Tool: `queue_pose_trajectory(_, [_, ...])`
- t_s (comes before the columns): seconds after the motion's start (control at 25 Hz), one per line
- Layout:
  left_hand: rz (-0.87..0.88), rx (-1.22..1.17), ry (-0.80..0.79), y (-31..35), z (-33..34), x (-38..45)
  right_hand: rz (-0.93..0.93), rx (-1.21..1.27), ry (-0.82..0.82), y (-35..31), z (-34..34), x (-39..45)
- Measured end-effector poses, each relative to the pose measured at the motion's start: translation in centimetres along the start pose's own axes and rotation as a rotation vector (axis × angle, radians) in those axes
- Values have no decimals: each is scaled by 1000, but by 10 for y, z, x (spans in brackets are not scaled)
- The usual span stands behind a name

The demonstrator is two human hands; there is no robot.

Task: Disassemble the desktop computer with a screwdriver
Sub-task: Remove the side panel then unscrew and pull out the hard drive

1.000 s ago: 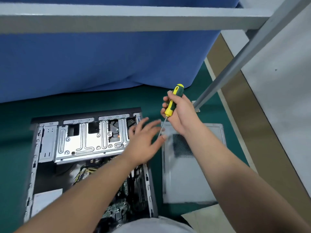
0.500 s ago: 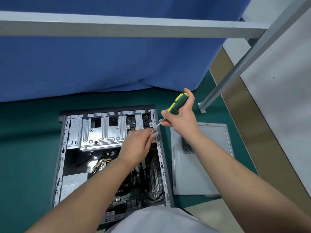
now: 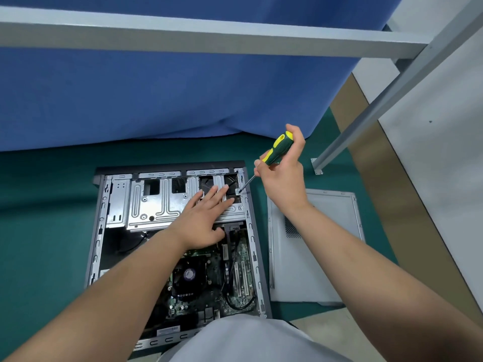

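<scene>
**Screwdriver tip set at the drive cage corner**

The desktop computer (image 3: 172, 241) lies on its side on the green mat (image 3: 47, 218), side cover already off, its motherboard (image 3: 209, 278) and silver drive cage (image 3: 156, 202) exposed. The screwdriver (image 3: 271, 155) slants down from the right, its tip meeting a small tab at the cage's right corner, just inside the case rim (image 3: 252, 231); whether it sits in a screw head is too small to tell

The right hand (image 3: 283, 176) is wrapped round the yellow-and-green handle. The left hand (image 3: 206, 220) lies flat with fingers straight on the cage, pressing it, touching nothing else

The case looks heavy and stiff, so it should stay put under pushing. The sheet-metal cage is rigid but its edges are probably sharp, so the flat top is the safer place to bear on. The board below is fragile, and a slip of the tip could gouge it

The removed side panel (image 3: 316, 254) lies flat to the right, just beside the case. A blue cloth (image 3: 156, 95) hangs beyond, with a grey metal frame (image 3: 209, 39) overhead
</scene>
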State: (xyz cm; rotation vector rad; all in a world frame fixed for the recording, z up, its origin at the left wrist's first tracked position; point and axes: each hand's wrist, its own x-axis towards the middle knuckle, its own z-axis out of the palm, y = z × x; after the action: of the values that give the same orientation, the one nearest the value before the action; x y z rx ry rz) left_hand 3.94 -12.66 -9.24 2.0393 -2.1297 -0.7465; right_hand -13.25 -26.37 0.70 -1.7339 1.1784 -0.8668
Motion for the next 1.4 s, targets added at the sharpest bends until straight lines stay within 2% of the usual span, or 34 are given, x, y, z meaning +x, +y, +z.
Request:
queue_pose_trajectory(0.08, [14,117,-24,-4,3,-1,-37,-31,-14,2,4,3])
queue_pose_trajectory(0.24, [-66,318,95,4,22,3,-65,-98,-19,9,12,5])
queue_pose_trajectory(0.76, [-76,360,133,1,26,4,-79,-57,-23,15,13,5])
queue_pose_trajectory(0.88, [-75,358,128,1,26,4,-154,-86,-80,14,11,-2])
queue_pose_trajectory(1.04, [-74,367,118,3,24,3,-315,-222,-208,11,7,-8])
queue_pose_trajectory(1.28, [-73,356,107,4,21,2,-309,-324,-221,-6,7,-3])
queue_pose_trajectory(1.4, [-72,344,112,5,20,2,-374,-647,-122,-25,3,11])
